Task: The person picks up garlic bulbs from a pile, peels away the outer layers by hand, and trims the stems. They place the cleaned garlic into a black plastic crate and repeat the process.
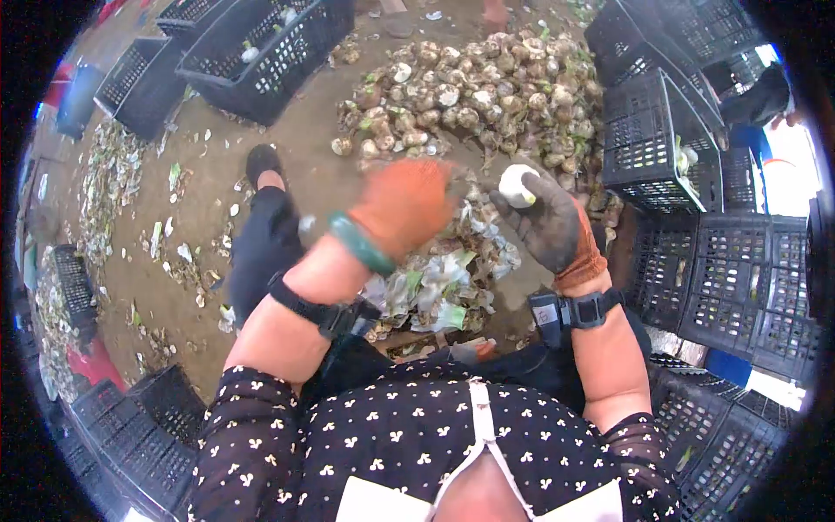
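My right hand [552, 222], in an orange glove with a dirt-darkened palm, is closed around a white peeled bulb [519, 185] at its fingertips. The bulb looks smooth and onion-like, with a slight green tinge at its lower end. To the left, my left hand [404, 207] in an orange glove is smeared by motion, so its fingers and anything in them cannot be made out. Beneath and between the hands lies a pile of papery peelings [435, 283]. Just beyond them is a large heap of soil-stained, unpeeled bulbs [487, 96].
Black plastic crates stand at the upper left [261, 65], with a few bulbs inside, and are stacked along the right [657, 143]. More crates [143, 418] are at the lower left. Scattered peelings [109, 196] litter the ground. A shoe [263, 163] is at left.
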Available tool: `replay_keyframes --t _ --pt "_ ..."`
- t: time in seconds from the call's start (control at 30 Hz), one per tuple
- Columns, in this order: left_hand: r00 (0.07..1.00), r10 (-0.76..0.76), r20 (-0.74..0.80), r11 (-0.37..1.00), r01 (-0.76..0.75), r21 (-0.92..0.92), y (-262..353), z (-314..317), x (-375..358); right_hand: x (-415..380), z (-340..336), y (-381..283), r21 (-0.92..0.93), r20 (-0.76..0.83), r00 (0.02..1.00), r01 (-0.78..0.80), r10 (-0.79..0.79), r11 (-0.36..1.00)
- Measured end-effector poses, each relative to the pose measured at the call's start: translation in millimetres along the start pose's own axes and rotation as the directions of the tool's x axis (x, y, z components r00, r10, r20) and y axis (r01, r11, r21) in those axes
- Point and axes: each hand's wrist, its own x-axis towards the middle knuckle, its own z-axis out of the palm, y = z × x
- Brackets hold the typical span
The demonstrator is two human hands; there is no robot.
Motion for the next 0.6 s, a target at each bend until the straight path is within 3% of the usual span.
replay_keyframes --t 0.03,0.07,0.1,0.13,0.2,0.27,0.33,0.47,0.53,0.57,0.6 --pt "0.999 -0.004 -0.035 0.993 0.000 -0.120 8 -9 0 -2 1 4 -0.138 0.008 0.998 0.070 -0.070 0.988" --pt "0.999 -0.011 -0.035 0.993 0.007 -0.118 14 -12 0 -4 2 6 -0.274 0.026 0.990 0.141 -0.140 0.951" --pt "0.994 0.043 -0.099 0.977 -0.063 -0.205 19 -15 1 -4 2 8 -0.342 0.019 0.986 0.162 -0.166 0.926" --pt "0.981 0.092 -0.170 0.948 -0.138 -0.287 22 -15 2 -4 3 9 -0.346 0.023 0.986 0.161 -0.163 0.924" --pt "0.972 0.085 -0.220 0.935 -0.154 -0.318 28 -13 2 -8 11 11 -0.482 0.028 0.963 0.249 -0.269 0.840" --pt "0.962 0.076 -0.262 0.922 -0.167 -0.349 30 -12 0 -8 10 12 -0.482 0.030 0.960 0.258 -0.279 0.837" --pt "0.965 0.138 -0.222 0.985 -0.157 -0.071 31 -16 0 -8 9 11 -0.501 0.023 0.955 0.266 -0.295 0.824" --pt "0.954 0.203 -0.223 0.979 -0.200 0.035 32 -10 -3 -13 12 6 -0.574 0.004 0.954 0.248 -0.301 0.780" --pt "0.949 0.234 -0.213 0.972 -0.223 0.075 34 -10 -4 -18 14 -4 -0.706 -0.059 0.976 0.106 -0.208 0.701" --pt "0.951 0.225 -0.213 0.974 -0.210 0.091 35 -11 -4 -19 15 -7 -0.696 -0.048 0.981 0.103 -0.189 0.710" --pt "0.954 0.236 -0.182 0.971 -0.226 0.077 35 -14 -3 -19 12 -16 -0.799 0.101 0.985 0.162 -0.137 0.579"
